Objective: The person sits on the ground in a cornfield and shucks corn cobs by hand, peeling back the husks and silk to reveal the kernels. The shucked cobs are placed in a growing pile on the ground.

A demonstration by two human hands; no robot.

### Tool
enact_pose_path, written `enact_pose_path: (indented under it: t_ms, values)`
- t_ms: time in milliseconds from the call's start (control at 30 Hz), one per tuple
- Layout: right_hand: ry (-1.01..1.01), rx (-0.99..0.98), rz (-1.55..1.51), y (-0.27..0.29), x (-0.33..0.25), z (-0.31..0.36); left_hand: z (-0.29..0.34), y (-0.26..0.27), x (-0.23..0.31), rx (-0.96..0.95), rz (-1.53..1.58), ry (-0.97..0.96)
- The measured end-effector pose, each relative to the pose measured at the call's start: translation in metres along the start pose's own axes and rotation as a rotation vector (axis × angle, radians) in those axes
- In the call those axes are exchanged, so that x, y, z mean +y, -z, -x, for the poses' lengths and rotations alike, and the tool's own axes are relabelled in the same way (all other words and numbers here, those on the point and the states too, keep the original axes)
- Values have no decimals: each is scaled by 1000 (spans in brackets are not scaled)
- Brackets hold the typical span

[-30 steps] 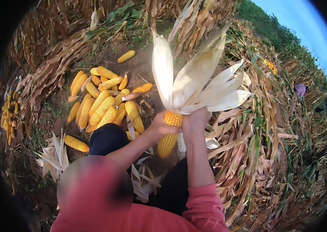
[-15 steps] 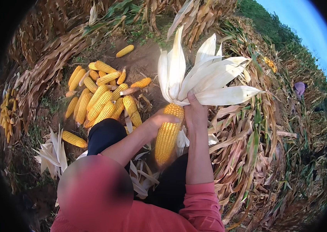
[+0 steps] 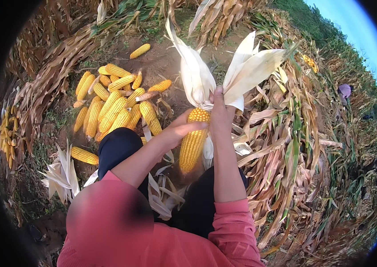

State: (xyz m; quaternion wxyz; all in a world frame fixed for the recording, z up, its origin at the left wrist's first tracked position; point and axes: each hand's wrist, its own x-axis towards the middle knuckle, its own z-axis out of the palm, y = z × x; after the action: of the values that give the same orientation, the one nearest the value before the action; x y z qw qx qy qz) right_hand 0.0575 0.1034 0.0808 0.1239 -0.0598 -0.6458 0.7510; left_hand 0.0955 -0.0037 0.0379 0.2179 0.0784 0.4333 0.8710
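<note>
A big yellow ear of corn (image 3: 193, 149) is held in front of me, its bare tip slanting down toward my lap. My left hand (image 3: 180, 129) wraps round the ear near its base, the thumb lying across the kernels. Pale husk leaves (image 3: 253, 73) are peeled back and fan out upward from the base. My right hand (image 3: 220, 111) closes round the gathered husk just beyond the ear, with its thumb pressed along the leaves. The fingers behind the husk are partly hidden.
Left of centre lies a heap of husked corn ears (image 3: 112, 109) on the soil, with a single ear (image 3: 140, 51) beyond it. Dry stalks and leaves (image 3: 282, 178) cover the right side. Loose husks (image 3: 61, 175) lie at the left. A distant person (image 3: 344, 91) is at far right.
My right hand has drawn in closer to the ear's base and grips the husk lower. The husk fan has narrowed and split into two bunches. The ear has barely moved.
</note>
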Motion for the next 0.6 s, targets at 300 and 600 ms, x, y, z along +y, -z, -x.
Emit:
enact_pose_path:
  t_ms: [300, 600]
  values:
    - [26, -384, 17, 10, -12, -1, -9, 7, -7, 181, 9, 0]
    - [-172, -442, -224, 4, 18, -19, -6, 12, -6, 79, 154, 193]
